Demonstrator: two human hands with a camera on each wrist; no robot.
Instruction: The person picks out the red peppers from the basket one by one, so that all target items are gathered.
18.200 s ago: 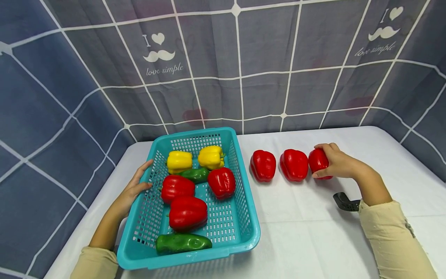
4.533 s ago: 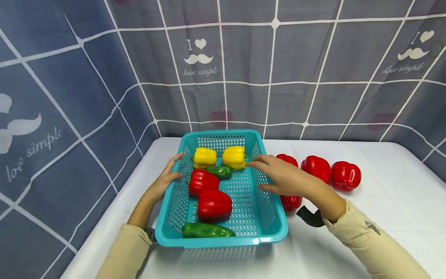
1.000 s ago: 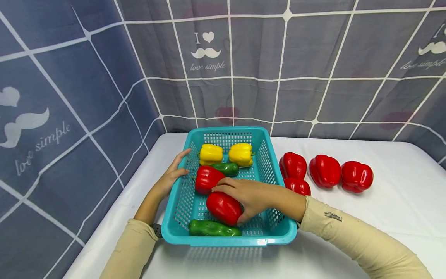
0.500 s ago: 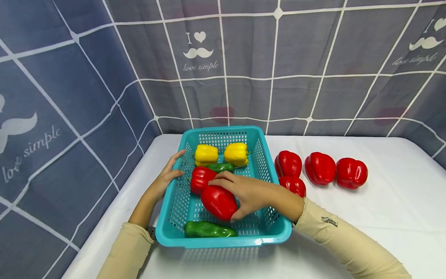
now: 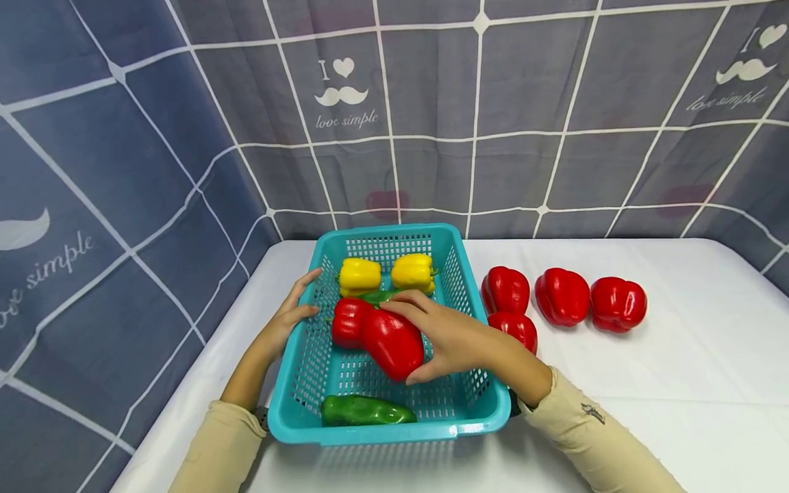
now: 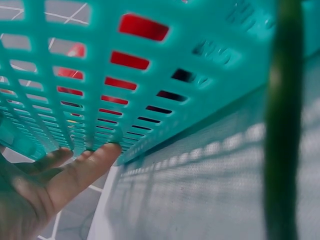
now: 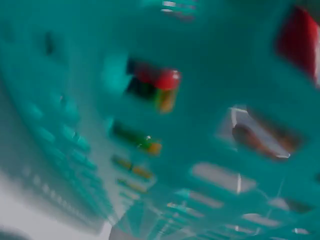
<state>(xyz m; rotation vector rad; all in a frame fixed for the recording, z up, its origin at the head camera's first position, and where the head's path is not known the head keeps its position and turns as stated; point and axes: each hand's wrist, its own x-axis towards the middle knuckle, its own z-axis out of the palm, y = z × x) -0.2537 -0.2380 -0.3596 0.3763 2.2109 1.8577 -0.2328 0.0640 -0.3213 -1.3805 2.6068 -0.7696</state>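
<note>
Over the middle of the turquoise basket, the right hand has its grip grasping a large red pepper, thumb on the side nearer the basket's front rim. The left hand has its grip released, fingers extended against the basket's left wall. Inside the basket, a smaller red pepper lies toward the left wall, two yellow peppers sit at the far end, and a long green pepper lies along the near wall. Four other red peppers rest on the white desk, right of the basket.
</note>
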